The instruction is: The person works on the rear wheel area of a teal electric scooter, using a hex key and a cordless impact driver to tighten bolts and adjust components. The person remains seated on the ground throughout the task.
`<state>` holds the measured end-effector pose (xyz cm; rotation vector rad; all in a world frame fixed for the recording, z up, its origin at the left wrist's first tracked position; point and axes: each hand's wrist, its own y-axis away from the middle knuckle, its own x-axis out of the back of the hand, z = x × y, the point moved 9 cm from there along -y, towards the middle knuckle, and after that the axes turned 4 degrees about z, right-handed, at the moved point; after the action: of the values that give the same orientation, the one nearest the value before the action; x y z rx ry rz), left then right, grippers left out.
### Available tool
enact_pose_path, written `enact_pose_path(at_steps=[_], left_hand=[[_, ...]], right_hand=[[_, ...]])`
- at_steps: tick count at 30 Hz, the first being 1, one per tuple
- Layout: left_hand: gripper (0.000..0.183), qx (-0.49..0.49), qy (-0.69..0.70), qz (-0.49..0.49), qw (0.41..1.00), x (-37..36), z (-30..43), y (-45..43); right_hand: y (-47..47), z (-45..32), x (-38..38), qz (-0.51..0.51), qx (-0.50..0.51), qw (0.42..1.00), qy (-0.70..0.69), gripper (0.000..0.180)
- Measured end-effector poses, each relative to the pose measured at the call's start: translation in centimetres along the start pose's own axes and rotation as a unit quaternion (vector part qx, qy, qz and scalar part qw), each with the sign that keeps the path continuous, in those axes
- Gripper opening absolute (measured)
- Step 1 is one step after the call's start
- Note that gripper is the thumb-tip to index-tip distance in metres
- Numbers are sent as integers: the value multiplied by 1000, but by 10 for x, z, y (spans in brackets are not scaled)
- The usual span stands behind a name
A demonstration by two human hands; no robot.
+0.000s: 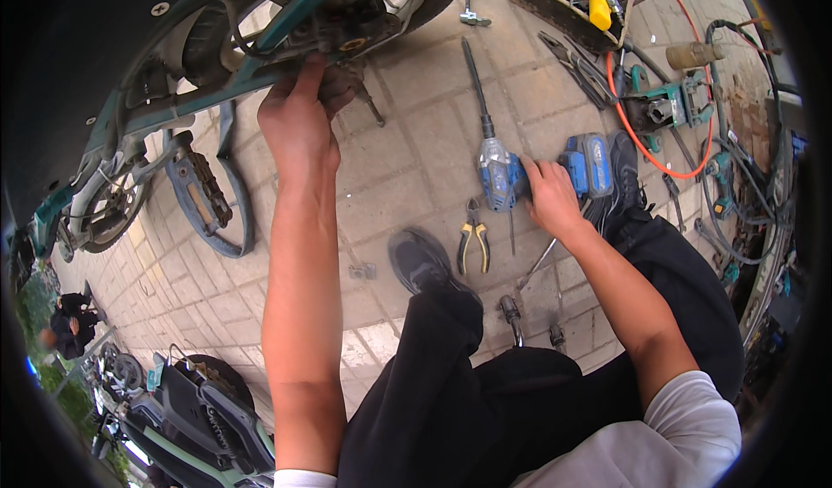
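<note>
My left hand [305, 108] is raised to the underside of a scooter with a teal frame tube [286, 26]. Its thumb points up at the frame and its fingers curl beneath; what they touch is partly hidden. Beside the fingertips a short metal rod [372, 103] hangs down. My right hand [554, 195] grips the handle of a blue cordless impact wrench [499, 179] lying on the paving. The tool carries a long dark extension [476, 85] pointing away from me, and its battery [590, 165] is at the right. Close by lie pliers with yellow-and-black handles [474, 238].
A toolbox [572, 10] with mixed tools stands at the far right, with larger pliers [575, 65] below it. An orange hose [627, 130] loops near a green metal clamp-like device [676, 108]. A dark rubber loop [244, 208] lies left. Another scooter [195, 416] is parked lower left.
</note>
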<state>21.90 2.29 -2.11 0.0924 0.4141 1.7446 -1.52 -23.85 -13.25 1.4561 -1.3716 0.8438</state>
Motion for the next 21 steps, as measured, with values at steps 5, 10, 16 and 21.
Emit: enact_pose_path(at_steps=[5, 10, 16, 21], left_hand=[[20, 19, 7, -10, 1000, -1, -5, -2], [22, 23, 35, -32, 999, 0, -9, -3], [23, 82, -8, -22, 996, -15, -43, 1], [13, 195, 190, 22, 962, -21, -71, -3]], right_hand=[[-7, 6, -11, -32, -18, 999, -4, 68], [-7, 9, -15, -32, -22, 999, 4, 66], [-7, 8, -16, -31, -35, 999, 8, 69], [-7, 11, -18, -39, -35, 999, -16, 72]])
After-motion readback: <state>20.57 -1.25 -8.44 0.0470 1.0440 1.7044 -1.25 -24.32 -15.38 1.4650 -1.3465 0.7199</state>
